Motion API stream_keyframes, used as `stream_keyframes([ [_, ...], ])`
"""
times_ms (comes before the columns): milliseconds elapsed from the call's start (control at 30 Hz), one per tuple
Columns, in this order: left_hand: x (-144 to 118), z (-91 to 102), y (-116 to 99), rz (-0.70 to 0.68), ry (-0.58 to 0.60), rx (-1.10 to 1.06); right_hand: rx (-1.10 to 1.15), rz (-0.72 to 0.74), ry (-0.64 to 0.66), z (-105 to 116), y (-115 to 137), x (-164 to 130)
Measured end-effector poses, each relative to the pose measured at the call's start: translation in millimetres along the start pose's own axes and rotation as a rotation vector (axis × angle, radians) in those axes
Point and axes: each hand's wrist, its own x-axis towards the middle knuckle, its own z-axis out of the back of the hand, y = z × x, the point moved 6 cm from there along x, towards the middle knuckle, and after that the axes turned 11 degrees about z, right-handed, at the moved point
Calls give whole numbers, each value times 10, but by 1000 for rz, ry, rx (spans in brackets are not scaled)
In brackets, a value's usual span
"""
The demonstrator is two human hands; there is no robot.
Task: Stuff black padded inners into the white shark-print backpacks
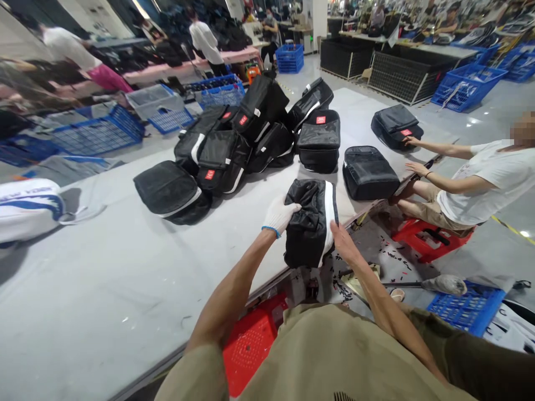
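I hold a black bag (311, 223) with a white stripe over the near edge of a grey table (104, 278). My left hand (281, 214), in a white glove, grips the bag's left side near its top. My right hand (343, 243), bare, presses against the bag's lower right side. A pile of several similar black bags (234, 139) with red labels lies on the table beyond it. One flat black bag (170, 191) lies to the left of the pile.
A seated person in a white shirt (493, 181) at the right reaches toward two black bags (368, 171) on the table. A red stool (251, 345) stands below me. Blue crates (468, 83) and a white and blue bag (27, 209) surround the table.
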Motion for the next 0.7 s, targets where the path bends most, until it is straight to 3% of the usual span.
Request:
stream_keyframes([
  [133,-67,66,58,38,-45,-4,-189,-26,-56,-134,-4,223],
  [333,-391,-4,378,94,-178,120,-378,-37,-56,-149,-30,466],
  [500,-155,75,414,11,-311,108,-222,9,-43,-138,-88,537],
  [600,-36,107,414,11,-395,58,-145,46,-14,-335,-288,425],
  [700,-17,68,426,23,-444,3,-174,8,-68,-528,-536,312],
])
